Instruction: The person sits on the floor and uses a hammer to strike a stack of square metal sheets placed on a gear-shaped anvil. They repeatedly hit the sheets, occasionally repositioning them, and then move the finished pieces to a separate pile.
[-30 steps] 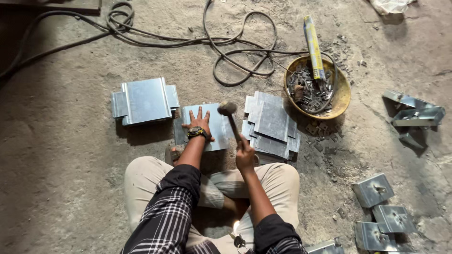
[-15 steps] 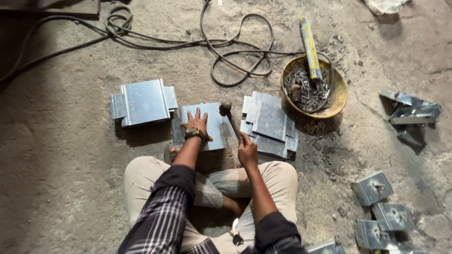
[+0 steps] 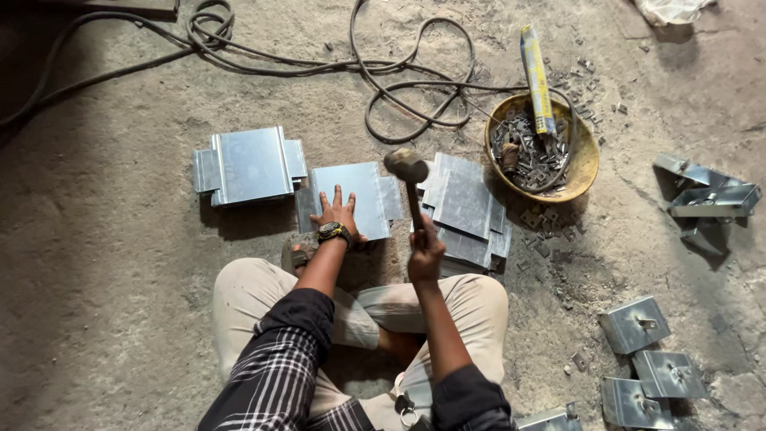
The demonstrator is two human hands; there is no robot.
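i'm seeing the left hand [image 3: 337, 214] lying fingers spread on the metal sheet [image 3: 351, 198], the right hand [image 3: 425, 249] gripping a raised hammer [image 3: 407, 168]; a stray blow could be hitting those fingers.

Flat grey metal sheet [image 3: 351, 195] with side tabs lies on the concrete floor just ahead of the crossed legs, shiny and level, its near edge pinned under the spread left hand [image 3: 337, 216]. Hammer [image 3: 408, 179] with a dark handle and rounded metal head is gripped low on the handle by the right hand [image 3: 426, 249], standing nearly upright. Its head is raised over the sheet's right edge, apart from the metal.
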